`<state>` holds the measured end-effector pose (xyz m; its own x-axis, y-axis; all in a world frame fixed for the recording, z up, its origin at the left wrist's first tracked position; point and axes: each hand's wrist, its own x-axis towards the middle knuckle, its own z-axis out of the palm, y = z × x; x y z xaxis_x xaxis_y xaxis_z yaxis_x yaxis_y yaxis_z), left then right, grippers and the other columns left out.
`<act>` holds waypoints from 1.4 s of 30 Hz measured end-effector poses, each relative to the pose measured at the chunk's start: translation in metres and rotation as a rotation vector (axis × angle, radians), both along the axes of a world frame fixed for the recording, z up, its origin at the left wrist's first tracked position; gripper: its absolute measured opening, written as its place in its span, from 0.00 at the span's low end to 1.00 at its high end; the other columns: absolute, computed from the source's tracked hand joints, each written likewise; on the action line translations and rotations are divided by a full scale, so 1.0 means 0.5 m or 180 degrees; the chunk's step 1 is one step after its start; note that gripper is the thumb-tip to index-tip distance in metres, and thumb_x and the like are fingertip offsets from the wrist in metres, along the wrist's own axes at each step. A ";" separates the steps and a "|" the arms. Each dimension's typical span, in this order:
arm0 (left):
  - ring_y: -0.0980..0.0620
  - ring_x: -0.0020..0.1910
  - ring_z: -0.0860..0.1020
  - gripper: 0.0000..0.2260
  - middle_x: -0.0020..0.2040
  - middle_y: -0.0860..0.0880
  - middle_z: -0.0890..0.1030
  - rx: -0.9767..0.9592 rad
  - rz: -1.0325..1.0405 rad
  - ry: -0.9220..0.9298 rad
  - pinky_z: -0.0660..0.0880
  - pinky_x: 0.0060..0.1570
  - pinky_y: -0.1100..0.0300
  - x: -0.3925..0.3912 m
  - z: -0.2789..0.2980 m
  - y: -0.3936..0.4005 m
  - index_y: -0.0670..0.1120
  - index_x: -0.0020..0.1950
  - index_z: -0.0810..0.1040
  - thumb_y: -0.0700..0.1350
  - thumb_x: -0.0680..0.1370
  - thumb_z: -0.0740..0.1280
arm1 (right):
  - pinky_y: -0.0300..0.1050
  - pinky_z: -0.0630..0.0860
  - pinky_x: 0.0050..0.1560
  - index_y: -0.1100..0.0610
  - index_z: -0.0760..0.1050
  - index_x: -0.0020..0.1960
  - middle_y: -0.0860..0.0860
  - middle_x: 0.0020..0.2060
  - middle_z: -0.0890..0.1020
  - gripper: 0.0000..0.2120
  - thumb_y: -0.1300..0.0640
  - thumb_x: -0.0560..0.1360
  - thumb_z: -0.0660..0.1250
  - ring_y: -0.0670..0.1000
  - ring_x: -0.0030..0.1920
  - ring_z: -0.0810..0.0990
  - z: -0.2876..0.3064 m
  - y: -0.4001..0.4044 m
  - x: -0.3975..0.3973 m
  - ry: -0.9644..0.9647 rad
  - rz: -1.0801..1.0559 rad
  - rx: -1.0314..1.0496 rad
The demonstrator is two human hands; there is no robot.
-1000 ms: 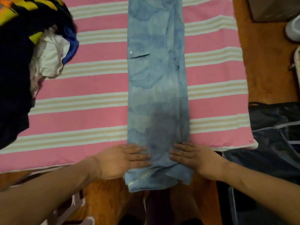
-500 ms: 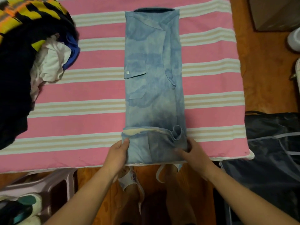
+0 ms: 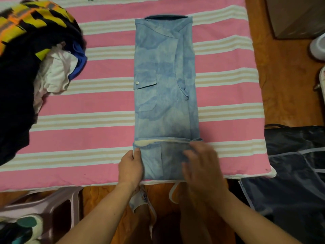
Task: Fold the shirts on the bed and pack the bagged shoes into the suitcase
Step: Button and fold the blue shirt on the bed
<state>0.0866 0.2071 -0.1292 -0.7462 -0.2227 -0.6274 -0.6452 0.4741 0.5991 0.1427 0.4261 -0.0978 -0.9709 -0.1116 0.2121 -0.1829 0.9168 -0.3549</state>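
Blue tie-dyed shirt lying flat on the striped bed, folded into a narrow strip; long axis runs 12 to 6 o'clock, collar toward 12. Hem end turned up at 6 o'clock. Left hand pinches the fold's left edge. Right hand, motion-blurred, rests on the fold with fingers extended. Clothes pile at 9 o'clock; dark suitcase at 4 o'clock.

No readable text, labels, brand marks, numbers or signs appear anywhere, neither on the blue shirt nor on the clothes pile left of it.
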 end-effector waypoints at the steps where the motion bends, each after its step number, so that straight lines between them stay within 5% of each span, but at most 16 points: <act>1: 0.49 0.39 0.76 0.19 0.38 0.47 0.79 -0.0020 -0.0026 0.0034 0.67 0.34 0.57 0.001 0.001 0.000 0.44 0.39 0.75 0.49 0.86 0.56 | 0.59 0.67 0.71 0.58 0.73 0.65 0.60 0.69 0.74 0.16 0.54 0.79 0.65 0.62 0.70 0.71 -0.020 0.002 -0.003 0.0001 0.0801 0.0394; 3: 0.49 0.40 0.76 0.18 0.39 0.47 0.79 -0.0043 -0.0059 0.0055 0.66 0.34 0.57 0.005 -0.002 -0.001 0.45 0.40 0.75 0.50 0.86 0.56 | 0.63 0.62 0.74 0.55 0.70 0.73 0.59 0.76 0.67 0.22 0.47 0.82 0.60 0.62 0.77 0.62 -0.075 0.034 -0.018 -0.0367 0.1559 0.1006; 7: 0.45 0.44 0.78 0.13 0.43 0.48 0.79 -0.0521 -0.0226 0.0504 0.73 0.40 0.52 0.004 0.011 -0.006 0.46 0.45 0.74 0.52 0.85 0.59 | 0.64 0.60 0.75 0.52 0.60 0.80 0.54 0.80 0.59 0.30 0.38 0.83 0.54 0.58 0.80 0.54 -0.116 0.118 -0.079 -0.1314 0.1511 0.1388; 9: 0.45 0.57 0.76 0.11 0.57 0.46 0.78 -0.1125 -0.1169 0.1424 0.75 0.56 0.47 0.006 0.030 -0.024 0.46 0.59 0.76 0.51 0.83 0.65 | 0.64 0.58 0.76 0.51 0.57 0.81 0.53 0.80 0.57 0.31 0.37 0.83 0.51 0.58 0.81 0.53 -0.114 0.120 -0.088 -0.1422 0.1552 0.1432; 11: 0.40 0.73 0.69 0.24 0.73 0.41 0.71 -0.1096 -0.3083 0.2255 0.65 0.72 0.43 0.009 0.030 -0.044 0.46 0.73 0.74 0.57 0.81 0.66 | 0.64 0.57 0.76 0.52 0.56 0.81 0.53 0.81 0.56 0.31 0.37 0.83 0.49 0.57 0.81 0.52 -0.112 0.112 -0.082 -0.1431 0.1553 0.1427; 14: 0.39 0.82 0.46 0.38 0.83 0.42 0.50 -0.1156 -0.5241 0.2085 0.45 0.78 0.40 -0.010 0.008 -0.069 0.54 0.83 0.55 0.72 0.78 0.55 | 0.64 0.57 0.76 0.52 0.55 0.82 0.54 0.81 0.57 0.33 0.35 0.83 0.49 0.58 0.81 0.53 -0.103 0.124 -0.096 -0.1429 0.1704 0.1467; 16: 0.39 0.81 0.39 0.44 0.83 0.42 0.42 -0.1122 -0.5673 0.1700 0.39 0.78 0.40 -0.046 -0.017 -0.098 0.57 0.83 0.45 0.77 0.74 0.54 | 0.63 0.53 0.77 0.52 0.53 0.82 0.55 0.81 0.55 0.37 0.32 0.81 0.50 0.58 0.81 0.52 -0.095 0.136 -0.110 -0.1471 0.1893 0.1475; 20: 0.37 0.81 0.37 0.49 0.83 0.42 0.39 -0.1398 -0.6079 0.1852 0.40 0.78 0.36 -0.120 -0.046 -0.136 0.57 0.83 0.39 0.77 0.72 0.59 | 0.61 0.43 0.78 0.50 0.44 0.83 0.57 0.81 0.44 0.51 0.23 0.70 0.54 0.60 0.81 0.41 -0.088 0.168 -0.127 -0.1678 0.2305 0.1581; 23: 0.38 0.80 0.34 0.50 0.82 0.43 0.35 -0.1426 -0.6157 0.1817 0.37 0.77 0.37 -0.132 -0.066 -0.132 0.57 0.82 0.36 0.75 0.72 0.62 | 0.62 0.43 0.77 0.50 0.45 0.83 0.59 0.81 0.45 0.58 0.21 0.64 0.60 0.62 0.81 0.43 -0.090 0.189 -0.152 -0.1662 0.2598 0.1747; 26: 0.39 0.82 0.43 0.44 0.84 0.44 0.44 -0.1215 -0.5949 0.1995 0.42 0.79 0.42 -0.143 -0.067 -0.133 0.53 0.84 0.43 0.70 0.76 0.60 | 0.61 0.45 0.77 0.50 0.44 0.83 0.59 0.81 0.46 0.57 0.24 0.64 0.61 0.62 0.81 0.45 -0.093 0.200 -0.165 -0.1725 0.2783 0.1772; 29: 0.41 0.82 0.53 0.33 0.83 0.45 0.53 -0.1077 -0.5723 0.2184 0.51 0.78 0.44 -0.141 -0.065 -0.135 0.52 0.84 0.50 0.57 0.81 0.56 | 0.58 0.47 0.78 0.55 0.50 0.82 0.57 0.81 0.52 0.50 0.33 0.69 0.63 0.59 0.81 0.50 -0.092 0.190 -0.156 -0.1756 0.2555 0.1602; 32: 0.43 0.82 0.53 0.34 0.83 0.47 0.55 -0.1006 -0.5454 0.2358 0.55 0.77 0.45 -0.129 -0.079 -0.134 0.52 0.84 0.51 0.42 0.79 0.58 | 0.56 0.49 0.79 0.57 0.56 0.81 0.56 0.80 0.58 0.35 0.50 0.77 0.61 0.57 0.80 0.56 -0.101 0.179 -0.140 -0.1339 0.2251 0.1321; 37: 0.50 0.82 0.54 0.34 0.82 0.52 0.58 -0.0101 -0.5261 0.2143 0.56 0.79 0.49 -0.089 -0.040 -0.146 0.53 0.82 0.58 0.39 0.79 0.64 | 0.52 0.51 0.79 0.54 0.62 0.79 0.50 0.79 0.61 0.26 0.53 0.82 0.58 0.51 0.80 0.56 -0.068 0.196 -0.109 -0.1732 0.2288 0.0455; 39: 0.57 0.79 0.62 0.33 0.79 0.59 0.65 0.0667 -0.4826 0.1448 0.63 0.76 0.54 -0.041 0.004 -0.146 0.57 0.80 0.64 0.37 0.77 0.67 | 0.47 0.58 0.78 0.48 0.65 0.77 0.45 0.77 0.67 0.25 0.51 0.81 0.63 0.45 0.78 0.62 -0.022 0.199 -0.075 -0.2426 0.2175 -0.0028; 42: 0.54 0.65 0.77 0.17 0.68 0.58 0.78 0.1872 -0.2610 -0.0542 0.69 0.68 0.56 -0.028 0.098 -0.113 0.62 0.70 0.76 0.52 0.82 0.65 | 0.32 0.73 0.59 0.38 0.73 0.59 0.40 0.55 0.79 0.14 0.56 0.82 0.65 0.45 0.61 0.77 0.065 0.164 -0.072 -0.3428 0.0750 -0.0959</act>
<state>0.0725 0.1508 -0.0800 -0.4212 0.6936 -0.5844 -0.3527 0.4684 0.8101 0.1066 0.5084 -0.0654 -0.6262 -0.4008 -0.6687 0.1935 0.7510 -0.6313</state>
